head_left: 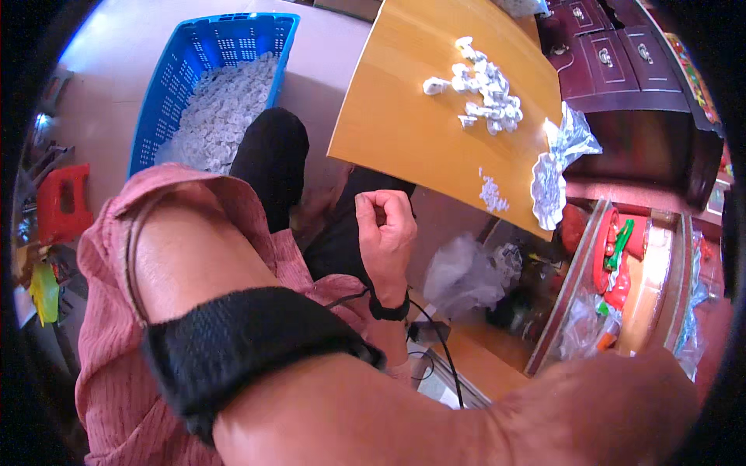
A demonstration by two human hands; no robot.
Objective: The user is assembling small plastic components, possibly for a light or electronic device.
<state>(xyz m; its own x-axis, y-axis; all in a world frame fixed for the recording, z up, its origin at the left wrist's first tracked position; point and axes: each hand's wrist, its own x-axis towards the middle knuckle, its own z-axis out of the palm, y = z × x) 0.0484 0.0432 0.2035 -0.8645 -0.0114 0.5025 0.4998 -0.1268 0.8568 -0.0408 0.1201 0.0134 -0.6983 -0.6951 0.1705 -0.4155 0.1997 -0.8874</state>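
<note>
My left arm, with a black band at the elbow, crosses low in front of me. My left hand point(602, 404) is close and blurred at the lower right, its fingers hidden. Just off the near edge of a wooden table point(404, 85) is my right hand point(386, 233), with a black wristband. Its fingers are curled closed, the thumb against the index finger; whatever may be inside is hidden. Small white plastic parts point(491, 89) lie heaped on the table. Nearer its right corner are tiny white pieces point(492, 194) and a scalloped silvery dish point(549, 190) of small bits.
A blue basket point(148, 116) full of whitish parts stands left, beside my knee. Left of it is a red stool point(64, 203). Clear plastic bags point(466, 272) lie below the table. A dark cabinet point(614, 62) and a bin of red and green things point(571, 311) stand right. A black cable point(443, 342) hangs near my right wrist.
</note>
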